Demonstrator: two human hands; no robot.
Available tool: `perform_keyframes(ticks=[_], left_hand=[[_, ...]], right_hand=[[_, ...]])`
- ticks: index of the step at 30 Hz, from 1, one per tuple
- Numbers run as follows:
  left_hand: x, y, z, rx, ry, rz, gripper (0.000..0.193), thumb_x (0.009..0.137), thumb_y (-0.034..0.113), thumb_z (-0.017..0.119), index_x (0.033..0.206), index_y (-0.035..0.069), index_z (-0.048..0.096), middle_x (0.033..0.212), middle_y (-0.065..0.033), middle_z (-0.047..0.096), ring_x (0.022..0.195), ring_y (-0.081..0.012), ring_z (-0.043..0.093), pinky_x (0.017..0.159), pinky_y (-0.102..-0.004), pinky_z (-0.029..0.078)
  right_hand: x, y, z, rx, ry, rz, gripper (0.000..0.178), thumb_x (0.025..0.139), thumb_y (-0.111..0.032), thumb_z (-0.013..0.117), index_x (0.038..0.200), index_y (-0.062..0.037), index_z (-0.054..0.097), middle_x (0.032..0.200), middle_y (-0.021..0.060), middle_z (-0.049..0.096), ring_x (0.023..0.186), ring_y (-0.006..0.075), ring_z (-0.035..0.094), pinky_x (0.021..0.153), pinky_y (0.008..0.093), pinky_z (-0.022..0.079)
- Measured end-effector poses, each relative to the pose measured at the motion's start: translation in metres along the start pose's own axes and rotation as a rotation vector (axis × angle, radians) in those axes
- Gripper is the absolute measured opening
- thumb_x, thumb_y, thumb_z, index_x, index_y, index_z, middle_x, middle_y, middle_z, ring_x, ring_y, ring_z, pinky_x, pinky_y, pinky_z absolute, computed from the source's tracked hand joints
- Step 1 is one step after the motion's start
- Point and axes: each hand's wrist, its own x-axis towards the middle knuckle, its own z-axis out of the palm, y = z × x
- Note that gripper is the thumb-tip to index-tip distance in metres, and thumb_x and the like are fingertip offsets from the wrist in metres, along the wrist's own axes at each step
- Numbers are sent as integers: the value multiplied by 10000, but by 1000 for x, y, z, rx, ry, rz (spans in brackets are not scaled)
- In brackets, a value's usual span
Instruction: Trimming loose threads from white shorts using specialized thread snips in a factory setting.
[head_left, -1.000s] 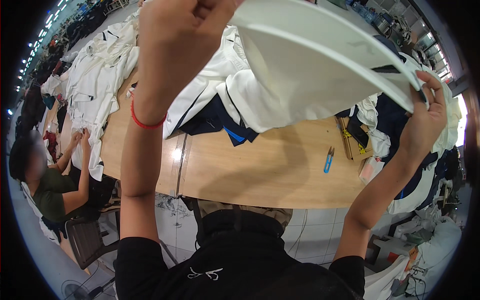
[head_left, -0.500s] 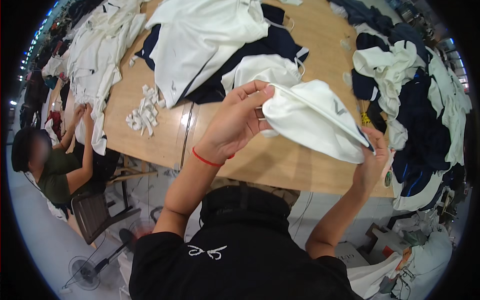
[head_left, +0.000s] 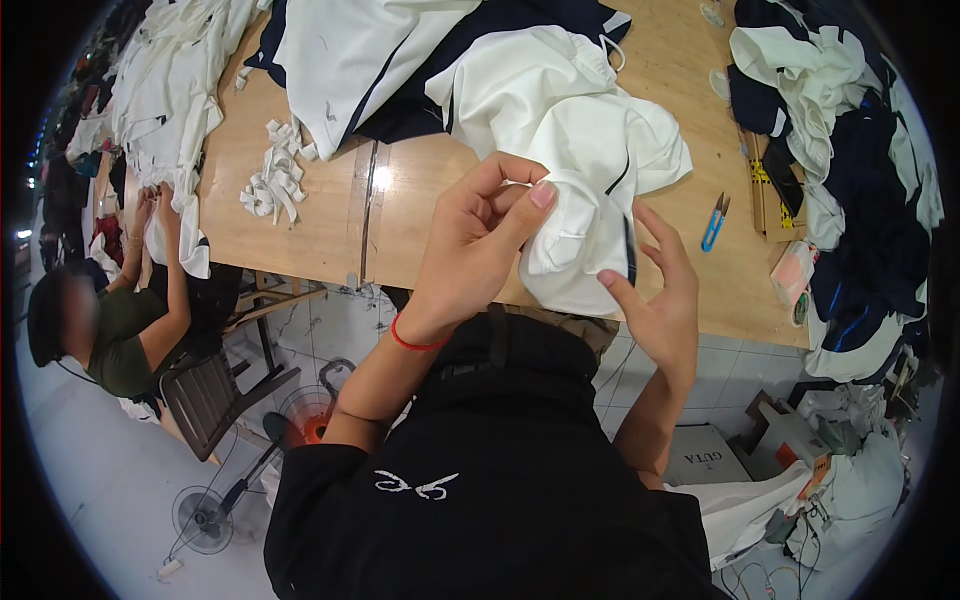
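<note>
A white garment (head_left: 585, 125) with navy trim lies partly on the table, and one end of it is lifted in front of me. My left hand (head_left: 487, 240) pinches the edge of that lifted end between thumb and fingers. On its other side my right hand (head_left: 665, 290) is spread, thumb and fingers apart around the navy-trimmed edge, with the thumb tip against or very near the cloth. To the right of my right hand lie blue-handled thread snips (head_left: 714, 222).
Larger white and navy garments (head_left: 375, 60) are piled beyond. White fabric scraps (head_left: 275, 175) lie left. At right are a wooden tray (head_left: 770, 190) and a heap of garments (head_left: 855, 240). A co-worker (head_left: 130, 320) sits at left, near a standing fan (head_left: 205, 515).
The stretched garment end has come nearer and bunched between my hands. My right hand has let go of its corner and moved left, fingers apart. The snips now show on the table.
</note>
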Motion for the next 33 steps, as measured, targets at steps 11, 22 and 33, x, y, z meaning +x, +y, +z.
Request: perform_keyframes(ticks=[11, 22, 33], left_hand=[[-7, -12, 0, 30, 13, 46, 153, 1108, 133, 629, 1197, 9, 617, 1012, -62, 766, 902, -55, 672, 773, -218, 515], [-4, -10, -8, -72, -39, 46, 149, 1116, 138, 611, 1201, 15, 608, 1016, -60, 759, 899, -46, 663, 771, -221, 517], [-10, -3, -10, 90, 13, 168, 123, 1136, 126, 555, 1210, 27, 556, 1010, -7, 652, 895, -24, 577, 762, -201, 464]], right_hand=[[11, -26, 24, 474, 84, -197, 261, 819, 91, 799, 1048, -3, 719, 1060, 111, 763, 958, 232, 710, 886, 325, 529], [14, -20, 44, 483, 47, -197, 257, 799, 80, 815, 1013, -27, 720, 1006, 78, 740, 996, 230, 646, 855, 332, 506], [20, -37, 64, 646, 217, -137, 222, 759, 92, 822, 919, -22, 717, 959, 90, 710, 946, 253, 630, 872, 356, 513]])
